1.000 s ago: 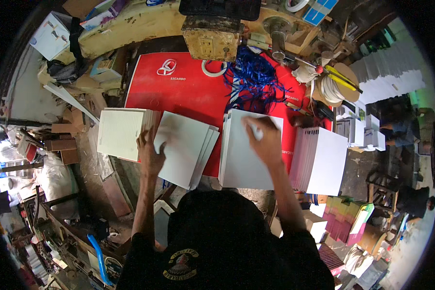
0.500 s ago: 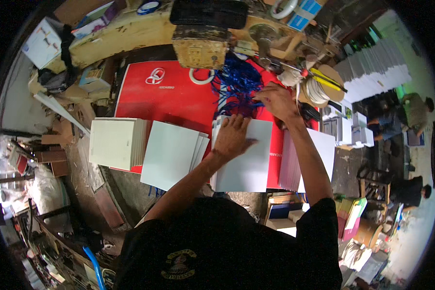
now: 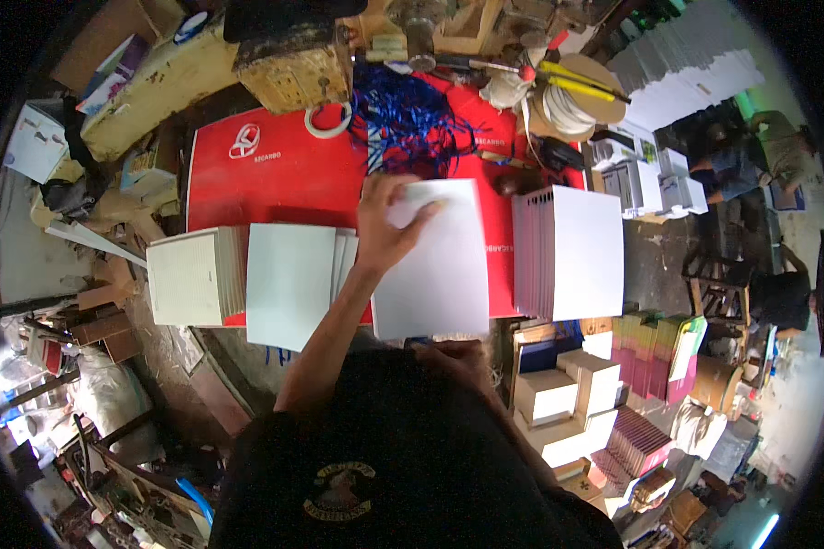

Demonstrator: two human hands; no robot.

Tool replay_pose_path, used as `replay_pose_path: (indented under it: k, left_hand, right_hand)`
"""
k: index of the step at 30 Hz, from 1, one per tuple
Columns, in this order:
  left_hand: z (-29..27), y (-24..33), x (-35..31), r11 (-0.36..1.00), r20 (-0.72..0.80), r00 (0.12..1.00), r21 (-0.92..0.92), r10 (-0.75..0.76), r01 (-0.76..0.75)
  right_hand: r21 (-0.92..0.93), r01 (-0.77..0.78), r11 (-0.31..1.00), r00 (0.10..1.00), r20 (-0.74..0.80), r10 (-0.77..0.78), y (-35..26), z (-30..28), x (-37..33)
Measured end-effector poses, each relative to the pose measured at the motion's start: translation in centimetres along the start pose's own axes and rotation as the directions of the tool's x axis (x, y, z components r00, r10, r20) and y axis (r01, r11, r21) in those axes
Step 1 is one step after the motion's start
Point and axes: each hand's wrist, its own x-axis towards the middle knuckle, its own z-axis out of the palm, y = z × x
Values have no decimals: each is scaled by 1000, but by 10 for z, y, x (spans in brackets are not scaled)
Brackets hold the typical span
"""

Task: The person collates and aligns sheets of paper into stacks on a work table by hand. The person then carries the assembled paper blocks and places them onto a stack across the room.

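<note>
At frame centre lies 1 smooth, white, rectangular stack (image 3: 439,284). The left hand (image 3: 392,224) curves, blurred, at its upper-left corner; the right hand (image 3: 460,359) is at its lower edge. Whether they grip, I cannot tell.

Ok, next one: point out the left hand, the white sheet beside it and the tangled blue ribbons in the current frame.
Left hand (image 3: 384,226): head view, middle of the hand.
White sheet (image 3: 435,284): head view, its upper face.
Blue ribbons (image 3: 401,117): head view, middle of the heap.
</note>
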Motion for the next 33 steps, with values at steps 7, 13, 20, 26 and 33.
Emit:
replay_pose_path:
  k: [7,13,20,26,33]
  left_hand:
    - [-8,3,-18,923,-222,970,384,104,-11]
    - [-55,15,-83,785,107,792,268,-601,559]
    - [-197,-14,-120,728,83,725,134,-684,672]
    - [-239,-30,-151,770,-794,606,413,44,486]
    - [-271,-101,-162,451,-348,307,-799,-886,397]
  right_hand:
    - [-516,235,824,838,-322,-440,-77,-33,13]
    - [-562,358,746,753,-298,-586,-70,-20,35]
    - [-423,614,666,788,280,-548,-98,68,33]
    - [-455,681,574,717,572,-398,-99,144,32]
    - [-351,747,565,661,486,-572,-102,140,39]
